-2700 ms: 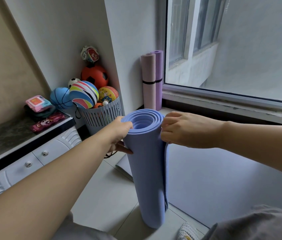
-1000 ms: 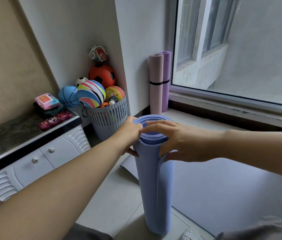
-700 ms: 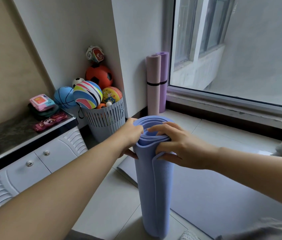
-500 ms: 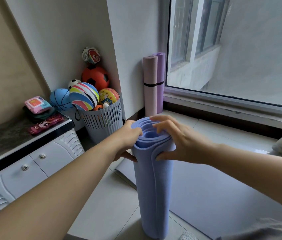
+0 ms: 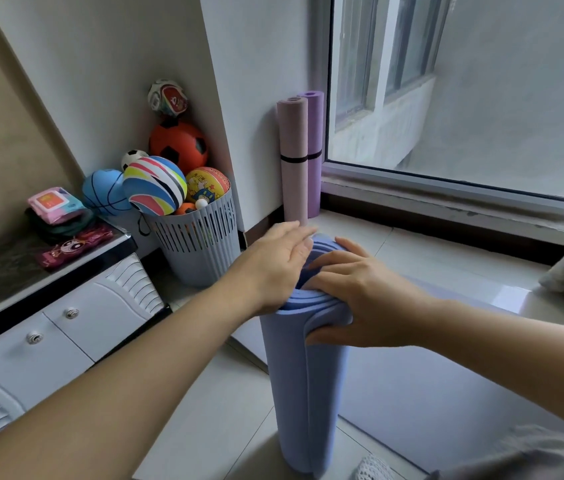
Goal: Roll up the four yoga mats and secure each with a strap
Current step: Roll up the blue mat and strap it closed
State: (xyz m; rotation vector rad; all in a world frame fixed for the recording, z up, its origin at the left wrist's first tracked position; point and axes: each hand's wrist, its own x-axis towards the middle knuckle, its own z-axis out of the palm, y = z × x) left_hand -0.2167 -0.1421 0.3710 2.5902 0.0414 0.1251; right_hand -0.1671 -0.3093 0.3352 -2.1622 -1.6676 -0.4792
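Palm down, my left hand [image 5: 273,268] lies over the top end of the blue mat [image 5: 305,393]. Its fingers are straight across the left side of the spiral and clasp nothing. My right hand [image 5: 356,292] grasps the same end from the other side. Its fingers [image 5: 346,249] reach over the rim onto the coiled layers, and the thumb presses the outer wrap from underneath.

The blue mat is rolled and stands upright on the tiled floor [image 5: 232,445] right in front of me. Its outer edge runs down the side facing me and sits slightly loose below my thumb. Behind the roll and to the right, a flat mat [image 5: 447,393] lies unrolled on the floor; I cannot tell whether the two touch.

Farther back, a pink mat [image 5: 292,133] and a purple mat [image 5: 316,126] stand rolled and upright, side by side in the corner where the wall meets the window [image 5: 481,98]. The pink mat has a black strap [image 5: 293,159] round its middle, and the purple mat has a second strap [image 5: 314,155] at about the same height.

To the left of that corner, a slatted basket [image 5: 201,244] holds a heap of balls, with an orange ball [image 5: 178,145] above them against the wall. A white cabinet [image 5: 66,334] with round knobs stands at far left.
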